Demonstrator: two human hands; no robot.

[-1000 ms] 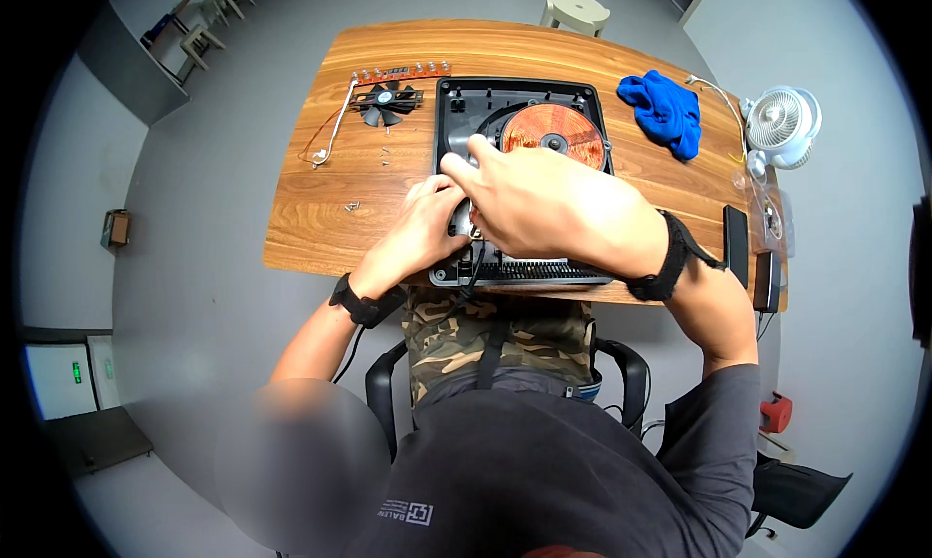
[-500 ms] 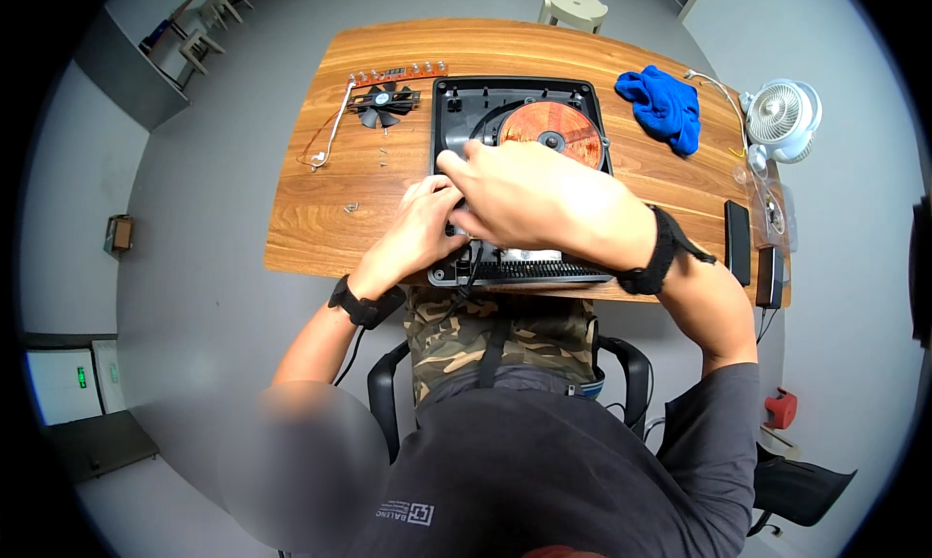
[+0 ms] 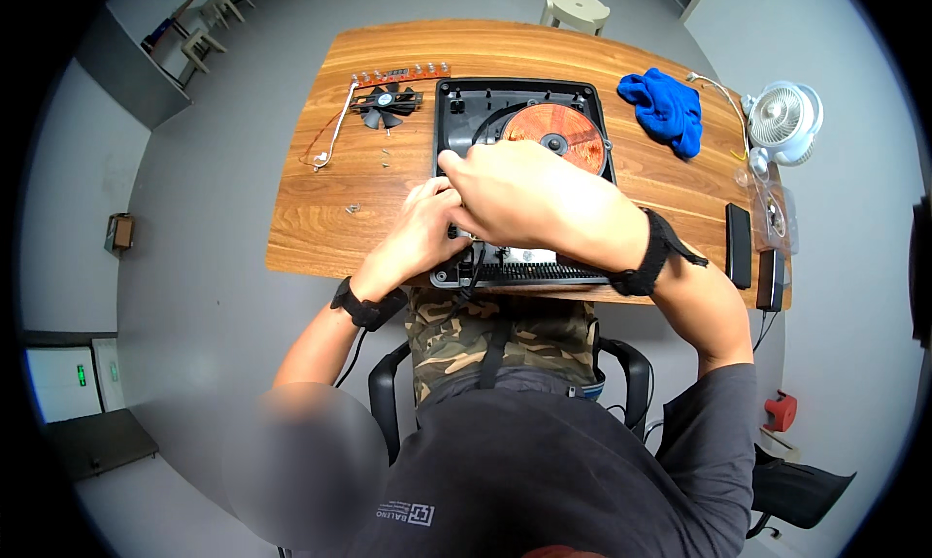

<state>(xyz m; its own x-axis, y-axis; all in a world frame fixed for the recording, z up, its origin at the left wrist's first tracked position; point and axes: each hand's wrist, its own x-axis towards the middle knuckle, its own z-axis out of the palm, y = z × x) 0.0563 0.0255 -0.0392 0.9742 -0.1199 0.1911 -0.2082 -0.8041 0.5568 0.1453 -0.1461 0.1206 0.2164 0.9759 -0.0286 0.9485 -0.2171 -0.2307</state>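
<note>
An opened black induction cooker base [image 3: 456, 106] lies on the wooden table [image 3: 320, 218], with its round copper coil [image 3: 555, 135] exposed at the far right. My right hand [image 3: 515, 194] reaches across the cooker's left side, fingers curled down over an inner part I cannot make out. My left hand [image 3: 427, 223] sits just under it at the cooker's left edge, fingers bent against the same spot. What either hand grips is hidden by the hands themselves.
A black fan [image 3: 385, 101] with a wire and an orange circuit strip [image 3: 400, 73] lie at the table's far left, small screws [image 3: 352, 208] nearby. A blue cloth [image 3: 665, 106], a white desk fan [image 3: 784, 119] and dark devices [image 3: 739, 244] sit on the right.
Both hands have stayed over the cooker's left side, with only small shifts of the fingers.
</note>
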